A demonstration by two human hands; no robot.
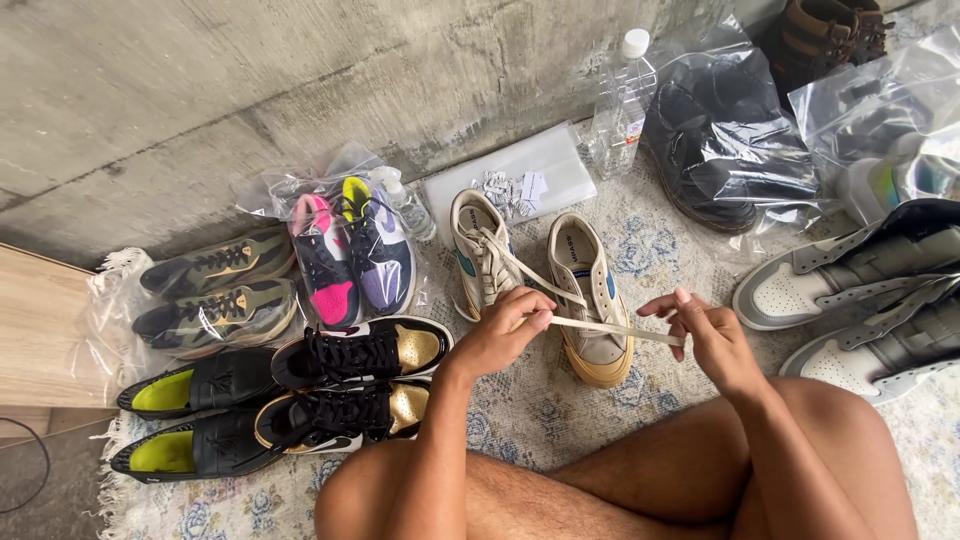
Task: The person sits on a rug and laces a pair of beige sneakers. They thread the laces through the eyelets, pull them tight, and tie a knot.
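Observation:
I sit cross-legged on a patterned rug (560,420). Two cream sneakers lie in front of me: the left one (480,250) is laced, the right one (590,300) has a tan sole and bare eyelets. A flat cream shoelace (615,330) is stretched across the right sneaker between my hands. My left hand (505,325) pinches one end of the lace near the sneakers. My right hand (705,335) pinches the other end, to the right of the sneaker.
Black-and-gold sneakers (350,385), black shoes with yellow insoles (190,415), olive trainers in plastic (215,290) and a colourful bagged pair (350,250) lie left. Grey high-tops (860,300), bagged dark shoes (720,140), a clear bottle (622,100) and a concrete wall (250,90) stand behind.

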